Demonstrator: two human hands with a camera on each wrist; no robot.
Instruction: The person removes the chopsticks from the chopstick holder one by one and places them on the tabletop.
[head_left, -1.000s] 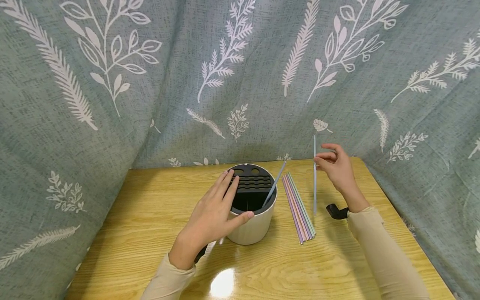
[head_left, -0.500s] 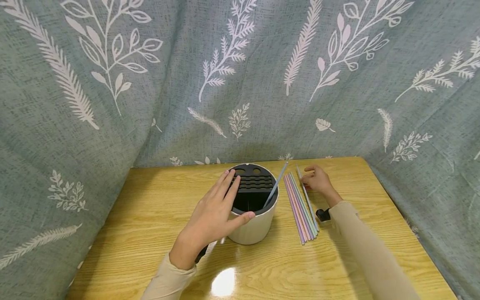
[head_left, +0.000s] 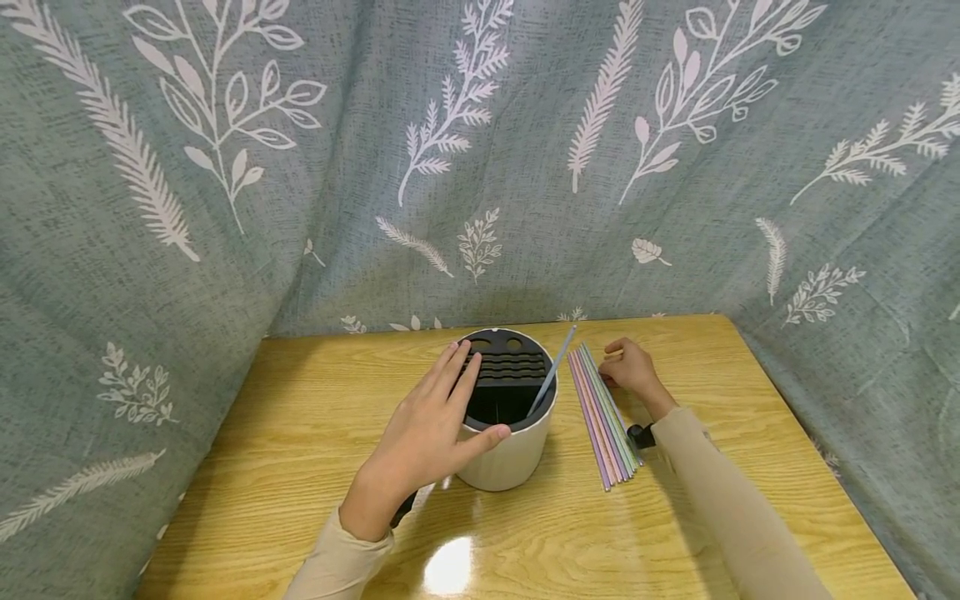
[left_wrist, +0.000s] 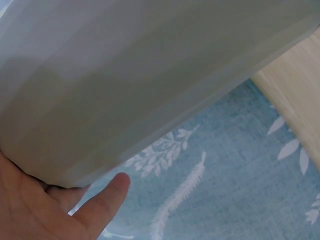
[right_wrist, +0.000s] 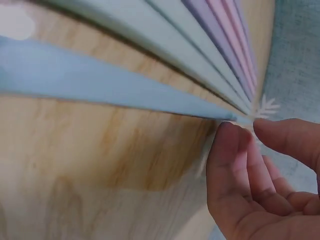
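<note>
A white round utensil holder (head_left: 504,460) with a black slotted top (head_left: 512,363) stands on the table. My left hand (head_left: 426,425) rests on its left side and rim with the fingers spread; the left wrist view shows the holder's pale wall (left_wrist: 130,85). One blue straw (head_left: 553,367) leans up out of the holder's open compartment. To the right lies a row of purple, pink and green straws (head_left: 598,412). Another blue straw (right_wrist: 100,75) lies beside them. My right hand (head_left: 632,368) is at its far end, with thumb and forefinger parted around the tip.
The wooden table (head_left: 300,450) ends at a patterned grey-green curtain (head_left: 337,250) at the back and sides. A black camera mount (head_left: 641,435) on my right wrist sits close over the straws' near ends.
The right hand has brought the blue straw down from the air and left to the row, where it now lies beside the green straws. The left hand has stayed in place.
</note>
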